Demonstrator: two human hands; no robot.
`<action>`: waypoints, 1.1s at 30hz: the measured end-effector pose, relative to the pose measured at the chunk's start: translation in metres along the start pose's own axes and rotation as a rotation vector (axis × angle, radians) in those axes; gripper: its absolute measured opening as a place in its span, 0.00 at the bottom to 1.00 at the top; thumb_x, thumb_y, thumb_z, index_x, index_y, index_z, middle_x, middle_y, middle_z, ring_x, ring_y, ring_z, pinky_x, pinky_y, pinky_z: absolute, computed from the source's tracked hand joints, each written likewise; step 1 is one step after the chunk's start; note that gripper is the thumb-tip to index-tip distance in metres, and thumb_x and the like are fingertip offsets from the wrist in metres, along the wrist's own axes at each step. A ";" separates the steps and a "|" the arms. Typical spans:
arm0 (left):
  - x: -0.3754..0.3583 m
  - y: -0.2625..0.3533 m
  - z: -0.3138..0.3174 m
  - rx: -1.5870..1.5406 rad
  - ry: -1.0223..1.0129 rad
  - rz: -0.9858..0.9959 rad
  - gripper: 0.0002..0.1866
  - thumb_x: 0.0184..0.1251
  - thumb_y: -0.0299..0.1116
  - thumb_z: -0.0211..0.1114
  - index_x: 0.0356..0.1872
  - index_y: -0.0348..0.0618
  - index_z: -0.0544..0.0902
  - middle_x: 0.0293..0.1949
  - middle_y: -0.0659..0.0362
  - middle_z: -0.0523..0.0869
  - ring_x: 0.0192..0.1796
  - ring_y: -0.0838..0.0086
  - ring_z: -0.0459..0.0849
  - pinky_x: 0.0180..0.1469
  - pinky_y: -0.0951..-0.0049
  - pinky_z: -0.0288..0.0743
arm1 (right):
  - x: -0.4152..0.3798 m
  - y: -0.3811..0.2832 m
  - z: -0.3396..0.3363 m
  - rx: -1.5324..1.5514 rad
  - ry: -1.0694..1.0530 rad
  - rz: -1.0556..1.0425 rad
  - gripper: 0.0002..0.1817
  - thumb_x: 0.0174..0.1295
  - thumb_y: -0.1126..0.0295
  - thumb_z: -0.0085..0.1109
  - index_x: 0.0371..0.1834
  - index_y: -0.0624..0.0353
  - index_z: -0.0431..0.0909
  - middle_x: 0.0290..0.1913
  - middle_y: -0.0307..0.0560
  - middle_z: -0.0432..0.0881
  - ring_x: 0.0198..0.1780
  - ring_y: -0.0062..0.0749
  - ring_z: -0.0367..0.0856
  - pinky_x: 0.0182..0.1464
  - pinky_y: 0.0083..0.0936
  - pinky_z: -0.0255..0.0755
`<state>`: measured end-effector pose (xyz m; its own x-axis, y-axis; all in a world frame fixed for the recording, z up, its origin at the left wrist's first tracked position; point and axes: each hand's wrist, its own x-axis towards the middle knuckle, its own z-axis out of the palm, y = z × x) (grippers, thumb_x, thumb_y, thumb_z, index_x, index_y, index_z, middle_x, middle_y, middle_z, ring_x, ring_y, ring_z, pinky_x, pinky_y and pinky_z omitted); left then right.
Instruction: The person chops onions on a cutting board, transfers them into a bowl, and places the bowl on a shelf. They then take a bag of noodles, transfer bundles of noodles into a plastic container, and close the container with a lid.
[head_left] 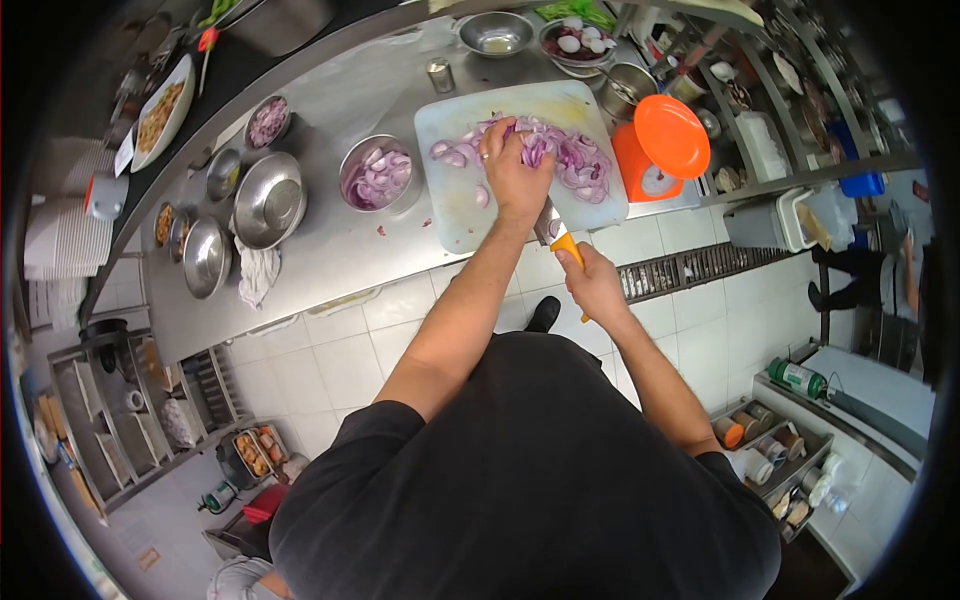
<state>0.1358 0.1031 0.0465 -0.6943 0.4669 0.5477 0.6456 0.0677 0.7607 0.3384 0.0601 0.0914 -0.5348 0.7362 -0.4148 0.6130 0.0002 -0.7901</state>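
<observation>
My right hand (597, 284) is closed round the yellow handle of a kitchen knife (563, 243). Its blade points up at the near edge of the white cutting board (455, 215), partly behind my left wrist. My left hand (517, 175) reaches over the board with curled fingers gripping sliced red onion; the fingertips are partly hidden among the slices. More sliced red onion (585, 170) lies heaped to the right of that hand, with loose pieces to its left. A metal bowl (350, 200) of onion pieces stands left of the board.
An orange kitchen scale (632, 165) stands right of the board. Several metal bowls, including a large one (270, 200), and a white cloth (258, 272) occupy the counter's left. A metal tin (440, 75) is behind the board. Another person (895, 270) stands at far right.
</observation>
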 end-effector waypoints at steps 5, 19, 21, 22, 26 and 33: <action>0.031 -0.018 -0.054 0.069 0.144 -0.050 0.19 0.45 0.26 0.78 0.42 0.36 0.87 0.63 0.51 0.82 0.67 0.49 0.75 0.71 0.52 0.71 | 0.015 -0.035 0.020 -0.079 -0.097 -0.153 0.26 0.79 0.50 0.60 0.35 0.65 0.74 0.22 0.51 0.78 0.23 0.37 0.76 0.30 0.38 0.71; 0.065 -0.142 -0.144 0.452 0.046 -0.527 0.25 0.55 0.39 0.75 0.55 0.43 0.88 0.71 0.49 0.79 0.74 0.50 0.73 0.75 0.49 0.66 | 0.104 -0.147 0.102 -0.037 -0.639 0.115 0.22 0.80 0.52 0.53 0.44 0.63 0.79 0.28 0.40 0.78 0.20 0.22 0.70 0.23 0.28 0.68; 0.068 -0.140 -0.140 0.521 -0.018 -0.561 0.25 0.56 0.42 0.75 0.57 0.48 0.88 0.73 0.50 0.77 0.76 0.51 0.72 0.77 0.47 0.62 | 0.115 -0.156 0.101 -0.077 -0.665 0.134 0.21 0.80 0.52 0.52 0.45 0.63 0.79 0.29 0.41 0.78 0.20 0.23 0.69 0.23 0.27 0.68; 0.068 -0.141 -0.138 0.531 -0.028 -0.561 0.25 0.56 0.43 0.75 0.57 0.49 0.88 0.74 0.50 0.76 0.77 0.51 0.71 0.78 0.47 0.60 | 0.117 -0.159 0.099 -0.075 -0.680 0.129 0.21 0.80 0.52 0.52 0.45 0.62 0.79 0.29 0.40 0.78 0.20 0.22 0.70 0.23 0.28 0.68; 0.071 -0.150 -0.140 0.664 -0.098 -0.487 0.23 0.59 0.47 0.73 0.54 0.50 0.89 0.68 0.51 0.81 0.71 0.53 0.77 0.73 0.48 0.65 | 0.115 -0.156 0.081 -0.063 -0.707 0.113 0.22 0.80 0.52 0.54 0.41 0.62 0.80 0.29 0.41 0.78 0.23 0.24 0.73 0.25 0.29 0.70; 0.082 -0.173 -0.143 0.820 -0.292 -0.472 0.20 0.69 0.48 0.63 0.53 0.49 0.90 0.61 0.49 0.85 0.64 0.51 0.83 0.68 0.46 0.69 | 0.044 -0.126 -0.010 -0.073 -0.660 0.115 0.22 0.80 0.51 0.54 0.37 0.61 0.78 0.26 0.39 0.77 0.21 0.23 0.73 0.24 0.27 0.72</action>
<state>-0.0784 0.0038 0.0092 -0.9027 0.4262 0.0590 0.4195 0.8412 0.3413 0.2434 0.0993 0.1770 -0.6930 0.1666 -0.7015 0.7125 0.0096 -0.7016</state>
